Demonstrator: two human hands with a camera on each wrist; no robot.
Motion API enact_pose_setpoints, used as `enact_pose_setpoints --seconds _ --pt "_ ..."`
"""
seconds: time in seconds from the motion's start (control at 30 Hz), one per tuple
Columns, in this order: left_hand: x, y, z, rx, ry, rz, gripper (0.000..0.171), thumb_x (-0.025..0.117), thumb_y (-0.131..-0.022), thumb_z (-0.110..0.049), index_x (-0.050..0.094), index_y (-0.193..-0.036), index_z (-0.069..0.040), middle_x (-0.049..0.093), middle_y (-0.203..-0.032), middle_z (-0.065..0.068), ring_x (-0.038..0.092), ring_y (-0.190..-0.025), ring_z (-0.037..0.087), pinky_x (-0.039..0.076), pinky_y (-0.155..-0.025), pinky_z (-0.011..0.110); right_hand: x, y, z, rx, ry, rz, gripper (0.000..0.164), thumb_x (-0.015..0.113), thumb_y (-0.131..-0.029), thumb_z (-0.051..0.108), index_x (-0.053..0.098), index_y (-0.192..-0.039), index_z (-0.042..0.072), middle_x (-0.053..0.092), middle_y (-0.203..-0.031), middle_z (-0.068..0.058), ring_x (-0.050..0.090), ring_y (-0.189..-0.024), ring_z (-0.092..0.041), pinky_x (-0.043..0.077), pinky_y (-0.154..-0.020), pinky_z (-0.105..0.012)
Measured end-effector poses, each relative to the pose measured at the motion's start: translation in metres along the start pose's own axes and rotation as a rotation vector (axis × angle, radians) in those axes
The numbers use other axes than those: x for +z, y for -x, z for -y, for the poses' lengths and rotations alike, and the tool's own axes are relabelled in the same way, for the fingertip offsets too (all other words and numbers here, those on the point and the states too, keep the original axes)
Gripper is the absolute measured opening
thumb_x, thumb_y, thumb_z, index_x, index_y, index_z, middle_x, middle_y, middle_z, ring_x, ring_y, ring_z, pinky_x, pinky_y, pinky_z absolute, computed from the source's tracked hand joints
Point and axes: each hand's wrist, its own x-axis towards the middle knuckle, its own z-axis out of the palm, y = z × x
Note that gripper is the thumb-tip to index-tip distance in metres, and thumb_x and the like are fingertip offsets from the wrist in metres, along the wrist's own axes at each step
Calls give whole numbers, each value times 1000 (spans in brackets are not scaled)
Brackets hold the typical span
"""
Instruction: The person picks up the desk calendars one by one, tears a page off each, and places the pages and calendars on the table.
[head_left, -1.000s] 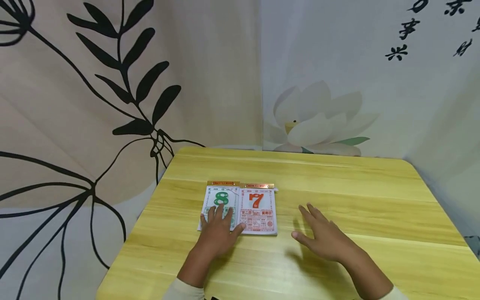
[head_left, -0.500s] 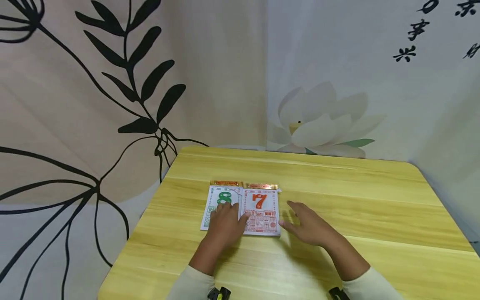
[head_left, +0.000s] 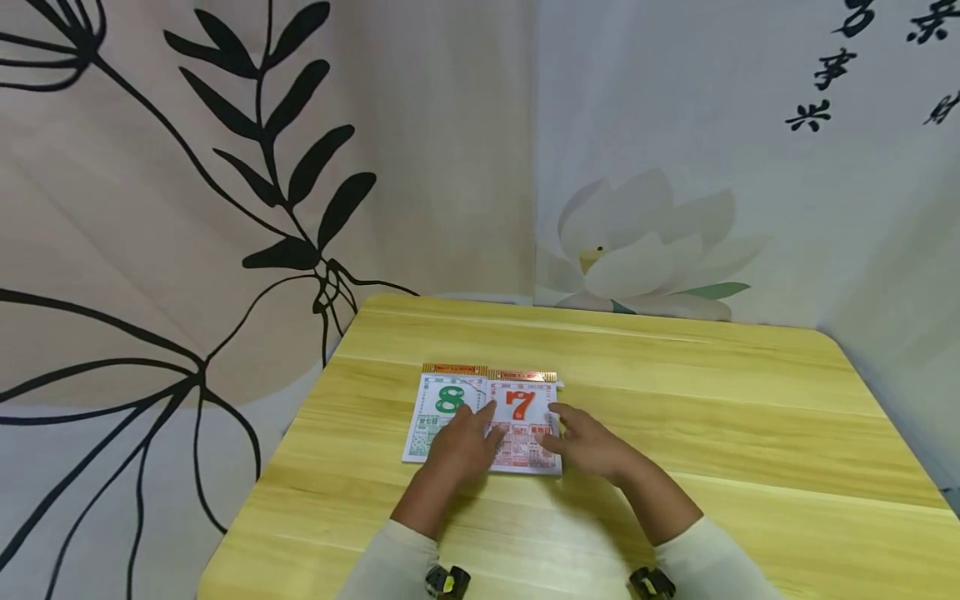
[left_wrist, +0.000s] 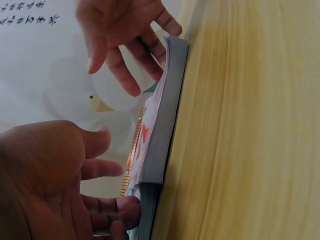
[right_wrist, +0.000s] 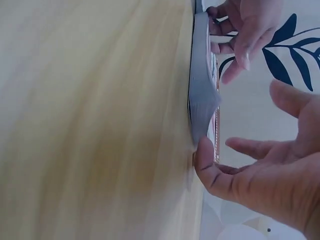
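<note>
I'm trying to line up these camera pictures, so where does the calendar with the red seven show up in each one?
Head: red-7 calendar, lower middle, right of the green-8 calendar.
Left wrist: red-7 calendar, near centre, slanting, page edges facing the camera.
Right wrist: red-7 calendar, upper half, right of centre, edge-on.
Shared landmark: lotus print, partly visible in both wrist views.

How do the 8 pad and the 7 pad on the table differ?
Print: the 8 pad has green figures, the 7 pad red.
Position: the 8 pad lies on the person's left, the 7 pad right.
Cover: in the head view the left hand hides the 8 pad's lower right; the right hand overlaps the 7 pad's right edge.
Shared: white pages, gold-and-red top strip, side by side on the table.
</note>
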Motion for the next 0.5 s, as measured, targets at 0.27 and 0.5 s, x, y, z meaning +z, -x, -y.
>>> enact_pose_setpoints --seconds 0.27,0.5 --pt "6 -2 -3 52 -55 29 55 46 -117 -47 57 -160 -14 56 -133 22 66 -106 35 59 -89 52 14 -5 5 72 -217 -77 65 66 -108 31 47 -160 -4 46 -165 -32 49 -150 -53 41 -122 -70" --pt "9 1 -6 77 -137 88 59 37 -119 -47 50 -164 -11 49 -136 21 59 -109 34 57 -82 47 19 -10 12 93 -333 -171 51 65 -106 23 60 -146 -7 48 -163 -33 43 -154 -53 35 -127 -70"
